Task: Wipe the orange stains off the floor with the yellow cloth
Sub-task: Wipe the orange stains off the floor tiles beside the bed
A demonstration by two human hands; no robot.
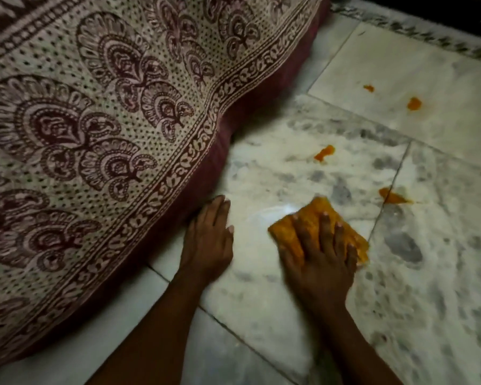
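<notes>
Right hand (320,262) pressed flat, fingers spread, on yellow cloth (308,223) on marble floor (261,287). Left hand (208,240) flat on floor beside mattress edge (200,173), gripping nothing. Orange stains (324,152) lie beyond cloth.

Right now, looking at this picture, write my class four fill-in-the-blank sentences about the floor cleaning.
1. The right hand presses the ____ cloth flat on the floor.
2. The left hand rests beside the patterned ____.
3. The remaining stains, such as this one, are ____ in colour.
4. The floor is made of marbled ____.

Missing words: yellow; bedspread; orange; tiles
</notes>
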